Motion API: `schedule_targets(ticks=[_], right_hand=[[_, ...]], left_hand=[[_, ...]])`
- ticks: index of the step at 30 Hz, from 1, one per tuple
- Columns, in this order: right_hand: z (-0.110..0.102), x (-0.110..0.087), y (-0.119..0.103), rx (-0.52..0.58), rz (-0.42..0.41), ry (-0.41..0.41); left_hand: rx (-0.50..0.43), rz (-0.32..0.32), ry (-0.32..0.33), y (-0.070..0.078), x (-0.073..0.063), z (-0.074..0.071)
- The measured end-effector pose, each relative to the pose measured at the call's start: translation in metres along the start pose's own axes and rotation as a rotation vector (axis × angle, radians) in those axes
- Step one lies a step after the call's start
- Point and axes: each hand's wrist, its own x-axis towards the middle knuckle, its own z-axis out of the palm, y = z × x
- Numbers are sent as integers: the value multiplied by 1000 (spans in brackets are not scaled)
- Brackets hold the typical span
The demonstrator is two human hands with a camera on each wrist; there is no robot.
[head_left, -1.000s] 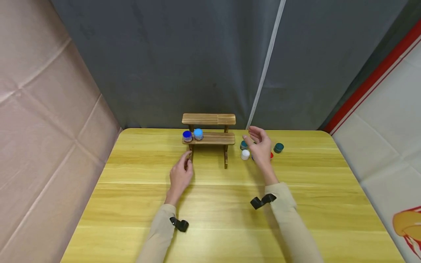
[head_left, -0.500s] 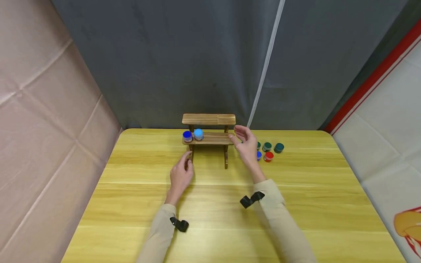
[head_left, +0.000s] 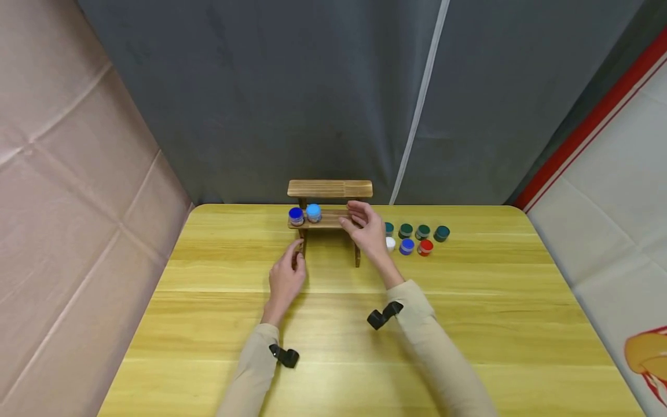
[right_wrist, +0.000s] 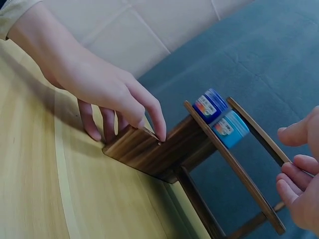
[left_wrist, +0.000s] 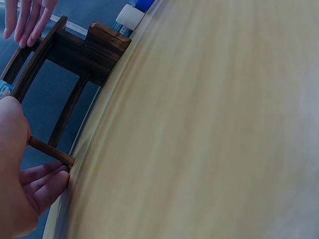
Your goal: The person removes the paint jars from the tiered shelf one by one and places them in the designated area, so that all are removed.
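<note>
A small two-tier wooden display stand (head_left: 330,188) stands at the table's back edge. On its lower tier, at the left end, sit a dark blue-lidded paint jar (head_left: 296,216) and a light blue-lidded paint jar (head_left: 314,212), side by side. My left hand (head_left: 286,278) pinches the stand's left leg panel; thumb and index finger meet the panel's edge in the right wrist view. At the lower tier's right end is my right hand (head_left: 369,234), fingers loosely bent and thumb apart, nothing visible between them. Whether it touches the tier is unclear.
Right of the stand, several green-lidded jars (head_left: 423,232) form a back row. In front of them stand a white-lidded jar (head_left: 390,244), a blue-lidded jar (head_left: 406,247) and a red-lidded jar (head_left: 425,248). A grey curtain (head_left: 260,104) hangs behind the table.
My right hand has moved left from above the jars to the stand's right end, uncovering most of the jars. My left hand and the stand have stayed put.
</note>
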Motion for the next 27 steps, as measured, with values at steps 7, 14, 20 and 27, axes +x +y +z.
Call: schedule_targets(ticks=[7,14,20,27], right_hand=[[16,3,-2,-33,0,-72],[27,5,-4,-44,15,-128],[35,8,-3,-77,22,-134],[45,12,-3,-126,13,-149]], left_hand=[[13,-4,1,0,0,-1],[15,-5,-3,3,-2,-1],[17,-8,-1,5,-3,-1],[22,-8,6,6,-4,-1]])
